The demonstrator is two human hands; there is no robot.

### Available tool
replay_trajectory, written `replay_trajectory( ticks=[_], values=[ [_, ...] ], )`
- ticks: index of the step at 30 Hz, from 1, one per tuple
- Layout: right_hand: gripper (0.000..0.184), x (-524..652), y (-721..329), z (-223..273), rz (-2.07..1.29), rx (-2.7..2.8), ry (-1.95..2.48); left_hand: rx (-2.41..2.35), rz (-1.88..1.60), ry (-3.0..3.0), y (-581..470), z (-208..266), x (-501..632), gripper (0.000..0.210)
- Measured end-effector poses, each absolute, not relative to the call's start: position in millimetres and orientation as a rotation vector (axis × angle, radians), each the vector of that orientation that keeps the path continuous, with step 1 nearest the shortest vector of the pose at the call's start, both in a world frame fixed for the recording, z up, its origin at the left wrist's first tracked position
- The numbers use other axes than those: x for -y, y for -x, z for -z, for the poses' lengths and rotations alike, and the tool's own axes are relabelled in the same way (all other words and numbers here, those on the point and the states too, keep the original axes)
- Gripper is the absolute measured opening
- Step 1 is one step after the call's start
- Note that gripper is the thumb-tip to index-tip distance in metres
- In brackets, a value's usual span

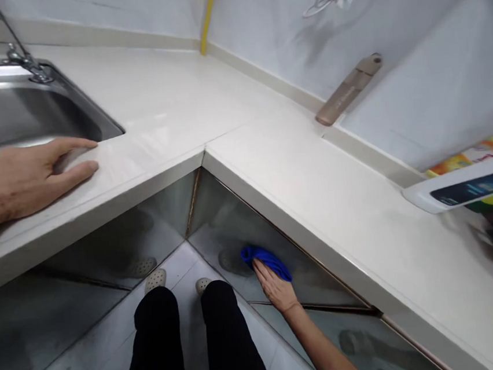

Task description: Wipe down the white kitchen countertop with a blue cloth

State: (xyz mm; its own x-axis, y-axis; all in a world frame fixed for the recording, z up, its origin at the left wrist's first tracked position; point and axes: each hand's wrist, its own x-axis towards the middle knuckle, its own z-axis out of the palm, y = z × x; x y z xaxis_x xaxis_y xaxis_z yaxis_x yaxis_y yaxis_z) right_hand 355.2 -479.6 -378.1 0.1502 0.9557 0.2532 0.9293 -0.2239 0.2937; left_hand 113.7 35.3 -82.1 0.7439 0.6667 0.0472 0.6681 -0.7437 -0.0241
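Note:
A folded blue cloth [271,263] lies pressed against the glossy cabinet door [228,227] below the right-hand counter. My right hand [276,285] is flat on the cloth, fingers together, and part of the cloth is hidden under it. On the left, my left hand [32,176] rests on the white countertop [164,105] at the sink's near corner. Its thumb and fingers are apart, and it holds nothing.
The steel sink [77,102] with its faucet [32,69] is set in at the upper left. A brown holder-like object [348,91] is against the wall. A white device with a dark panel [469,187] stands at the right. My shoes [155,280] are on the tiled floor.

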Motion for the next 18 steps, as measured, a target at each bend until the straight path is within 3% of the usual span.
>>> replay_trajectory(
  ticks=[8, 18],
  values=[
    [0.056, 361.0, -385.9, 419.3, -0.277, -2.201, -2.034, 0.939, 0.155, 3.225, -113.1, 50.6, 9.1, 0.095],
    [0.058, 254.7, -398.7, 540.5, 0.050, -2.345, -1.968, 0.827, 0.020, 3.136, -109.8, 69.4, -15.7, 0.087]
  ],
)
